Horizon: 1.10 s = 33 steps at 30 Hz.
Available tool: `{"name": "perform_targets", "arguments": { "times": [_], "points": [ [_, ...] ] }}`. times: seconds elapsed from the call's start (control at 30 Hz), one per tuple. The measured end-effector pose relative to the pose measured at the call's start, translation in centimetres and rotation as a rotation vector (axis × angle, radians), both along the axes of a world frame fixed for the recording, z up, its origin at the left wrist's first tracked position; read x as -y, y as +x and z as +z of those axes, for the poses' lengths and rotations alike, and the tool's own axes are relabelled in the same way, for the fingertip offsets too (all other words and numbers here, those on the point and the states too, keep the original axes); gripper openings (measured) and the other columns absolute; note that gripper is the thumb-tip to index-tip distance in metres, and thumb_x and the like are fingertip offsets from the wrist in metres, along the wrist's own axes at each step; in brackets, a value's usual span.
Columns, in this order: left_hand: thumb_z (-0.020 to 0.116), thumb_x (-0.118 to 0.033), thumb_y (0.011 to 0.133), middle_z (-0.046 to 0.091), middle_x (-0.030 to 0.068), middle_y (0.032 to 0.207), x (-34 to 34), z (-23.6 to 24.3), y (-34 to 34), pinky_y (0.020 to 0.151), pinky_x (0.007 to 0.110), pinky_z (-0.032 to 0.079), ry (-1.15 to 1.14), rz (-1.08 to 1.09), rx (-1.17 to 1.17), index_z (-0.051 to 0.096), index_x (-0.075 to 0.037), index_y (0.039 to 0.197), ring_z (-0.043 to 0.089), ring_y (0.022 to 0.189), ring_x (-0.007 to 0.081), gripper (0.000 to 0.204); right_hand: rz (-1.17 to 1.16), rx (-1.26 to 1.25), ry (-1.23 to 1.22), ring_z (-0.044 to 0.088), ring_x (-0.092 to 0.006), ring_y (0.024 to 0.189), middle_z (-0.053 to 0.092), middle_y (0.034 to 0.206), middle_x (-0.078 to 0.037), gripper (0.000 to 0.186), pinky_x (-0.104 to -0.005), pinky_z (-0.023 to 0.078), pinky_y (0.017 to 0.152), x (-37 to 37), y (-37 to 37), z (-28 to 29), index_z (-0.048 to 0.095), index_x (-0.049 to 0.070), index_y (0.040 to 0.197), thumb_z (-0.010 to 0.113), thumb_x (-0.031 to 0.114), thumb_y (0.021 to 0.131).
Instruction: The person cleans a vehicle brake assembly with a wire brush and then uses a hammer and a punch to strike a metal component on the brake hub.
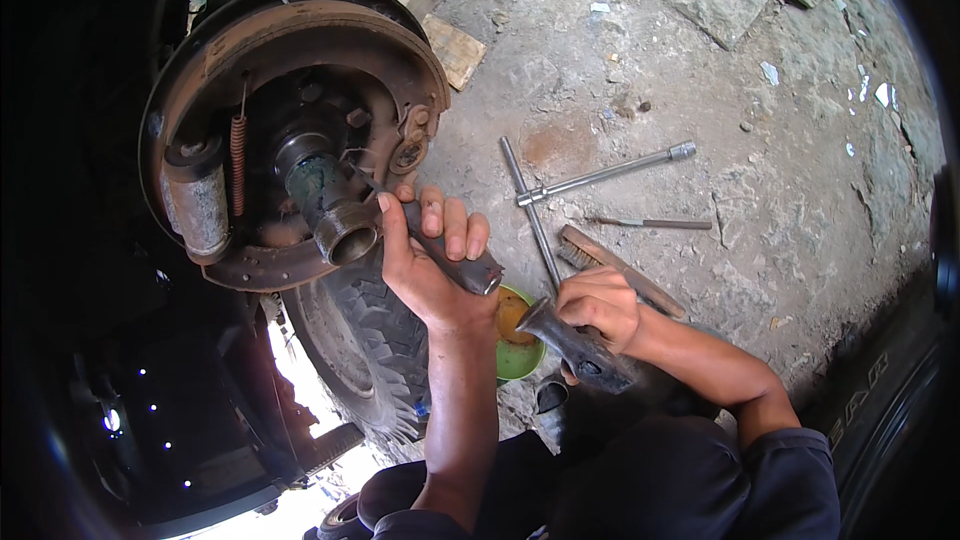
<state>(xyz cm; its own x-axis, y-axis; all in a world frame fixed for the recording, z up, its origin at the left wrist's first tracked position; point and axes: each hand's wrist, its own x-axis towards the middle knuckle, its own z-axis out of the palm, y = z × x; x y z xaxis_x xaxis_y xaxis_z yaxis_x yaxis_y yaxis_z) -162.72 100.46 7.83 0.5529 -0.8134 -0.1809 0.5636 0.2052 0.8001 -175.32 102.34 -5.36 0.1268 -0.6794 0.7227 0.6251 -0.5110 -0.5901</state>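
In my left hand (425, 260) is a dark, thick chisel (462, 265), its fingers wrapped round the shaft. The narrow end points at the drum brake assembly, beside the greasy axle spindle (318, 188); I cannot tell whether it touches. My right hand (598, 312) grips a hammer, whose dark metal head (575, 345) hangs just right of the chisel's blunt end, apart from it. Most of the hammer's handle is hidden. Rusty brake shoes (290, 32) curve round the spindle, with a coil spring (238, 165) and a grey cylinder (200, 205) at the left.
A four-way wheel wrench (605, 177), a thin rod (665, 224) and a wire brush (635, 277) lie on the dusty ground. Below my hands sits a green bowl (518, 362) with brownish liquid. A treaded tyre (385, 335) lies under the brake; a wooden block (455, 52) is behind it.
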Motion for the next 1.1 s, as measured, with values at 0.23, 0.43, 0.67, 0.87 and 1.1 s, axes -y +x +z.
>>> {"name": "perform_targets", "arguments": {
  "times": [0.23, 0.43, 0.67, 0.87, 1.1],
  "points": [
    [0.041, -0.024, 0.102, 0.042, -0.0023, 0.063, 0.0, -0.2, 0.3, 0.040, 0.025, 0.034, 0.050, -0.005, 0.007, 0.049, -0.013, 0.096, 0.034, 0.043, 0.0079, 0.015, 0.029, -0.019, 0.019, 0.054, -0.0247, 0.048, 0.054, 0.064, -0.011, 0.027, -0.0320, 0.043, 0.042, -0.1, -0.3, -0.1, 0.053, 0.002, 0.076, 0.076, 0.015, 0.071],
    [0.049, -0.007, 0.094, 0.040, -0.0031, 0.063, -0.3, -0.8, 0.5, 0.039, 0.023, 0.034, 0.102, -0.016, 0.066, 0.048, -0.012, 0.098, 0.034, 0.042, 0.0061, 0.006, 0.022, -0.018, 0.053, 0.054, -0.0239, 0.047, 0.055, 0.064, -0.011, 0.049, -0.0315, 0.042, 0.041, -0.5, 0.0, -1.1, 0.055, 0.002, 0.078, 0.084, 0.040, 0.070],
    [0.047, -0.016, 0.091, 0.038, -0.0015, 0.064, -0.4, -0.7, 0.3, 0.040, 0.025, 0.035, 0.008, -0.044, 0.010, 0.047, -0.010, 0.101, 0.034, 0.044, 0.0086, 0.012, 0.042, -0.047, 0.083, 0.054, -0.0228, 0.046, 0.056, 0.066, -0.011, 0.048, -0.0315, 0.040, 0.040, -0.2, -0.6, -1.2, 0.055, 0.001, 0.079, 0.084, 0.039, 0.070],
    [0.043, -0.037, 0.092, 0.039, 0.0008, 0.065, -0.6, -0.7, 0.8, 0.041, 0.029, 0.035, -0.005, -0.053, -0.024, 0.049, -0.010, 0.101, 0.034, 0.043, 0.0117, 0.029, 0.042, -0.096, 0.105, 0.053, -0.0224, 0.046, 0.055, 0.063, -0.010, 0.046, -0.0317, 0.040, 0.040, -0.3, -0.5, -0.7, 0.055, 0.001, 0.079, 0.085, 0.035, 0.070],
    [0.034, -0.037, 0.100, 0.041, 0.0002, 0.065, -0.5, -0.9, 1.0, 0.040, 0.027, 0.034, 0.010, -0.067, -0.068, 0.049, -0.011, 0.098, 0.034, 0.043, 0.0107, 0.030, 0.067, 0.070, 0.078, 0.054, -0.0216, 0.045, 0.053, 0.060, -0.008, 0.037, -0.0313, 0.039, 0.039, -0.2, 0.2, -0.5, 0.054, 0.002, 0.076, 0.082, 0.025, 0.073]
  ]
}}
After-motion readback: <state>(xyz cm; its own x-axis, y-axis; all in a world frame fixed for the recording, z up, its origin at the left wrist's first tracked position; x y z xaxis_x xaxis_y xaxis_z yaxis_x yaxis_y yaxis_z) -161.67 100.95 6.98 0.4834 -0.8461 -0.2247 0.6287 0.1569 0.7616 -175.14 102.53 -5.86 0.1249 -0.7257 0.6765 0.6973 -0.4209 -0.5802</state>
